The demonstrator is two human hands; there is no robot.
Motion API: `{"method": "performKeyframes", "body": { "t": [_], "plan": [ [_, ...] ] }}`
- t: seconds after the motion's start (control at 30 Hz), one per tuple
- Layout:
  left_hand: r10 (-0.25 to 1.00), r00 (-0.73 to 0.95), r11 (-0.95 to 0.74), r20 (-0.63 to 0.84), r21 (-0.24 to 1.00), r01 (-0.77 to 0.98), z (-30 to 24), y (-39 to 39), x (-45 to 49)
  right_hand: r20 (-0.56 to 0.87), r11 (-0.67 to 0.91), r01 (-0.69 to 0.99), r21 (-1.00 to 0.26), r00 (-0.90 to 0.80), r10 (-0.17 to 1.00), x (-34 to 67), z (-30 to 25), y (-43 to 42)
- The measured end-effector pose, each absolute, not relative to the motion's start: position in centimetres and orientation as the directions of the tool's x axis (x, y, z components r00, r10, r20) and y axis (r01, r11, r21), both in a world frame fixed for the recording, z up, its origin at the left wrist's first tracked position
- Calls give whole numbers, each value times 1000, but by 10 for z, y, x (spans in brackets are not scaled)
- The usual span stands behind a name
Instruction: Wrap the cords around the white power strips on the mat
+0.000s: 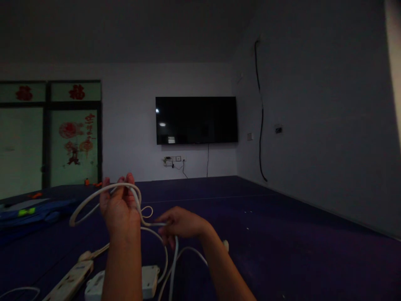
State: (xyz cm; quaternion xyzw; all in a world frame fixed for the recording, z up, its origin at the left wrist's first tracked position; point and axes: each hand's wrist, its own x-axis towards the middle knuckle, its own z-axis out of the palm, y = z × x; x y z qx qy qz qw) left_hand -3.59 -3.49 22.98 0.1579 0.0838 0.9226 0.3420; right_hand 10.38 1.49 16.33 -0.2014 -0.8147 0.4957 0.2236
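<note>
A white power cable [89, 199] lies in loops across the palm and fingers of my left hand [120, 205], which is raised palm up with its fingers curled around the loops. To the right, my right hand [180, 223] pinches a length of the same cable between thumb and fingers. From there the cable hangs down toward the dark purple surface. Below my left forearm sits a white power strip [150, 280], partly hidden by the arm. Another long white power strip [70, 280] lies at its left, with a plug [84, 256] at its far end.
Blue cloth [52, 209] with a yellow-green item [26, 212] lies at the left. Small orange pieces [87, 182] are near the far left edge. A television [196, 120] hangs on the far wall, and a black cable [261, 121] runs down the right wall.
</note>
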Motion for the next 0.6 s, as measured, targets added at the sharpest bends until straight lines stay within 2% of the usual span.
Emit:
{"method": "performKeyframes", "body": {
  "t": [0.07,0.17,0.27,0.4,0.6],
  "plan": [
    [689,-671,-723,275,335,-604,228,-32,-36,271,437,41,-898,-731,627,106,167,17],
    [737,-578,-673,350,454,-584,225,-28,-34,437,434,-142,-890,-542,718,118,176,18],
    [769,-446,-639,458,569,-518,221,-22,-29,569,482,-339,-808,-235,788,132,187,17],
    [788,-265,-616,556,701,-359,213,-15,-15,593,578,-512,-636,155,790,143,198,11],
    [837,-115,-545,535,799,-254,209,-14,1,575,723,-520,-455,448,684,147,204,-2]
  ]
}}
